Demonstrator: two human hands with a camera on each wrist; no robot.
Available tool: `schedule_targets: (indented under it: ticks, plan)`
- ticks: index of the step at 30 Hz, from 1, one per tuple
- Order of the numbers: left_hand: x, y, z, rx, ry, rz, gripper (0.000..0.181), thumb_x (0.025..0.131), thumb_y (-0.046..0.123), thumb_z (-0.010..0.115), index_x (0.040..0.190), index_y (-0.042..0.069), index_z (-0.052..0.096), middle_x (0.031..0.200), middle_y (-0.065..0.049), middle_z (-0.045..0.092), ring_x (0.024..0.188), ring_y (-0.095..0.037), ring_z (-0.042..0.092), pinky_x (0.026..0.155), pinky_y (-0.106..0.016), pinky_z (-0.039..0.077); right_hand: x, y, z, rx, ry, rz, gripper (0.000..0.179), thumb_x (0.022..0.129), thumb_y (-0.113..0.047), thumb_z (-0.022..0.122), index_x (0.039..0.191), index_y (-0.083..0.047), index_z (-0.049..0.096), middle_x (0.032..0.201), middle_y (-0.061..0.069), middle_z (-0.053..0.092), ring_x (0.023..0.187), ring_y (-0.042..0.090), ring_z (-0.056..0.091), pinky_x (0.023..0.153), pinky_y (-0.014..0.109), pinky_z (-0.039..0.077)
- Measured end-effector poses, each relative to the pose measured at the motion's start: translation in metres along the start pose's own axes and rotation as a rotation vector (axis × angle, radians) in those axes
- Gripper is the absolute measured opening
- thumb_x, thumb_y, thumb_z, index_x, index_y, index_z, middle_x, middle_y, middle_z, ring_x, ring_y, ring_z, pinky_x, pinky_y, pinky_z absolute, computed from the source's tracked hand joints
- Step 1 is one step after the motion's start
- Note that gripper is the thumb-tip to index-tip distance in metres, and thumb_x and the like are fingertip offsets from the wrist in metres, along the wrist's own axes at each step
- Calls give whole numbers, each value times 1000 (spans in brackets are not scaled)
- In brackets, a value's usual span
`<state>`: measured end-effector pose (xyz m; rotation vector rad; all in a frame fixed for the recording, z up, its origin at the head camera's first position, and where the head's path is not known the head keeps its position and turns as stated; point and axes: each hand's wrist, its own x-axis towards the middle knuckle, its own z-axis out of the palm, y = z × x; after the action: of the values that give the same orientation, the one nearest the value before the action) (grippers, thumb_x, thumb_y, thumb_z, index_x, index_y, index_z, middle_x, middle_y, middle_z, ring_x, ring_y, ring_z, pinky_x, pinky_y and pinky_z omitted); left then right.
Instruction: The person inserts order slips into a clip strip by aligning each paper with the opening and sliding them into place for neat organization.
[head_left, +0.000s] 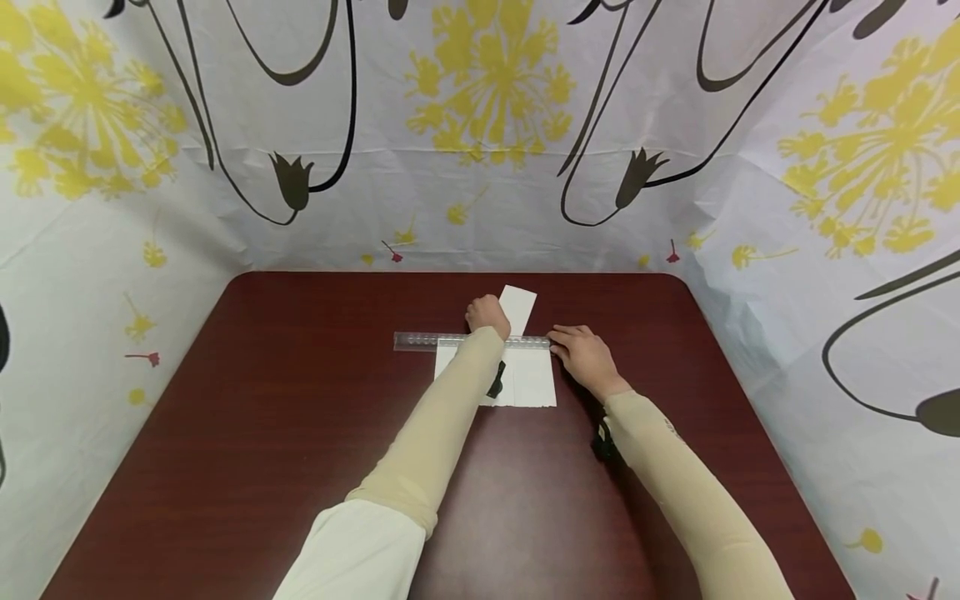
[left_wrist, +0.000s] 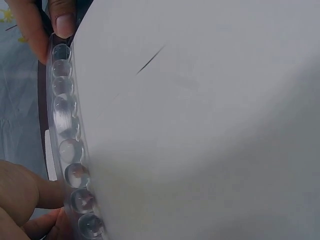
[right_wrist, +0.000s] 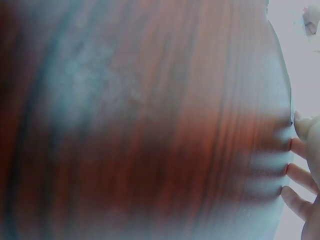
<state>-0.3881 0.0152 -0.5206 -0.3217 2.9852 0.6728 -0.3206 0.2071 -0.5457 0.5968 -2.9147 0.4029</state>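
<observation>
A clear ruler lies across the upper part of a white sheet of paper. Beyond the ruler, a white paper strip sticks out at a slant. My left hand has curled fingers at the strip's left edge and appears to pinch it; the fingertips are partly hidden behind the ruler in the left wrist view. My right hand presses the ruler's right end with fairly straight fingers. Close up, the ruler shows a row of round bumps, and the paper carries a short dark line.
The dark red-brown table extends around the paper on all sides. A patterned cloth with yellow flowers hangs behind the table's far edge and along both sides. Black straps show at the wrists.
</observation>
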Motion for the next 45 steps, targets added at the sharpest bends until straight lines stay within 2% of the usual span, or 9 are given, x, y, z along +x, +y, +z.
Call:
schedule_targets:
  ticks: [5,12,18,23,31,38,41,45]
  plan:
    - [0,0,0,10,0,-17,28,91,14,67,115,0,70,121,-18,68,113,-32,64,99,-42,53,0,-1,-1,7,1,-2,36,99,-23,60,133,-10,64,142,11,59,129,34,54,100,57,48]
    - [-2,1,0,14,-9,-45,40,91,19,67,125,0,61,130,-20,58,122,-35,54,102,-46,49,0,-1,-1,5,-1,3,37,99,-23,60,133,-10,63,143,11,59,130,34,53,100,56,48]
    - [-2,1,-2,36,-28,-39,30,90,17,68,117,5,69,124,-17,64,117,-33,55,100,-48,49,0,0,-1,0,-8,13,37,99,-23,60,134,-11,63,143,10,58,131,34,52,101,57,47]
    - [1,0,-2,31,-50,-69,26,89,15,69,114,8,70,123,-14,66,117,-32,56,100,-47,47,0,1,0,-2,3,0,36,100,-22,59,134,-10,63,143,12,58,130,35,53,100,58,47]
    - [0,0,-1,28,-71,-45,17,91,14,67,107,8,71,116,-13,69,113,-32,59,99,-47,46,0,0,0,9,-5,8,36,100,-23,59,134,-11,63,143,10,58,130,34,53,100,57,47]
    - [1,-5,-2,13,-38,-29,29,93,17,65,120,5,63,119,-15,67,115,-33,60,100,-50,45,-1,1,3,-6,8,-4,36,100,-23,58,133,-11,63,143,11,59,129,35,53,99,57,48]
    - [2,-8,-2,5,-31,-28,24,92,17,65,115,7,65,118,-14,67,115,-32,59,99,-51,43,0,1,3,0,3,-1,36,100,-23,58,134,-11,63,143,10,58,130,34,53,100,57,47]
    - [3,-11,-2,1,-20,-11,11,90,15,66,100,11,69,111,-11,68,113,-30,59,100,-51,41,1,2,2,8,-10,5,36,100,-24,58,134,-12,63,144,10,58,131,34,52,101,56,47]
